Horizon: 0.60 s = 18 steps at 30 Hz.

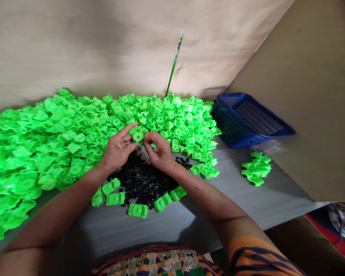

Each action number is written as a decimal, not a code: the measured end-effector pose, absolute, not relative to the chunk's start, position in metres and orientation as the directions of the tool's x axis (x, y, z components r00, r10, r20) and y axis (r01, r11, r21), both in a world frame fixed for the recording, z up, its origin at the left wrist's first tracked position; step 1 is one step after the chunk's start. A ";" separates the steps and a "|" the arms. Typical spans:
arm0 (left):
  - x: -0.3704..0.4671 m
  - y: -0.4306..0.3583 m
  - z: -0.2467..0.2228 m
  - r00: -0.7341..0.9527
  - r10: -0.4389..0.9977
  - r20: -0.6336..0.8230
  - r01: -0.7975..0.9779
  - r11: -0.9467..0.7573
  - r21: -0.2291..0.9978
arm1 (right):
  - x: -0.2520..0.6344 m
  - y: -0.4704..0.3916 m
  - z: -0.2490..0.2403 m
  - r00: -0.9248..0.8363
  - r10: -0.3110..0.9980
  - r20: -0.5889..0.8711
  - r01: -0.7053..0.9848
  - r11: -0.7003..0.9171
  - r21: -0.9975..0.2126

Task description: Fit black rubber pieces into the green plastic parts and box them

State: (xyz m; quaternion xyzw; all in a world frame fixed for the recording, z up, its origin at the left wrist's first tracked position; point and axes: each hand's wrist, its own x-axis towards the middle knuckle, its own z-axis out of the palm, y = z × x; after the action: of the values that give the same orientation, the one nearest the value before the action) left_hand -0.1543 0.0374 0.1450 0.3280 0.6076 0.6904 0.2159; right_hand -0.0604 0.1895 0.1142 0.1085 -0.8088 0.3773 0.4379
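My left hand (117, 151) holds up a bright green moulded plastic piece (137, 133), gripped between thumb and fingers, with a round ring in its middle. Close against the piece's right edge, my right hand (160, 153) is closed in a pinch. A tiny dark spot shows at its fingertips, too small to name. Below both hands lies a spread of small black parts (143, 180). Several like green pieces lie around that spread, among them one at the front (137, 210) and one to its right (162, 202).
A large heap of green pieces (60, 134) runs along the wall and down the left. At the back right, a blue mesh basket (232, 130) stands tilted. A small green cluster (256, 168) sits on the grey table (230, 184). A thin green stick (174, 67) rises behind the heap.
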 end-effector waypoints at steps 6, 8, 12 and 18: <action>-0.155 0.038 0.144 -0.683 0.707 0.184 0.090 -0.169 0.982 | -0.062 0.187 0.113 -0.586 0.189 0.788 -0.521 0.657 -0.545; -0.155 0.037 0.144 -0.681 0.710 0.179 0.082 -0.169 0.982 | -0.061 0.185 0.114 -0.593 0.197 0.781 -0.522 0.645 -0.559; -0.158 0.038 0.146 -0.686 0.711 0.153 0.032 -0.180 0.983 | -0.061 0.188 0.115 -0.656 0.227 0.720 -0.472 0.621 -0.626; -0.175 0.041 0.141 -0.783 0.607 0.137 -0.003 -0.224 0.975 | -0.075 0.218 0.105 -0.836 0.231 0.497 -0.240 0.661 -0.711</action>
State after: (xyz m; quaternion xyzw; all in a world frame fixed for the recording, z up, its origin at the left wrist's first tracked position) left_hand -0.1751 0.0415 0.1414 0.2566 0.5876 0.7391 0.2064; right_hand -0.0748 0.2182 0.1054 0.0027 -0.8653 0.4117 0.2861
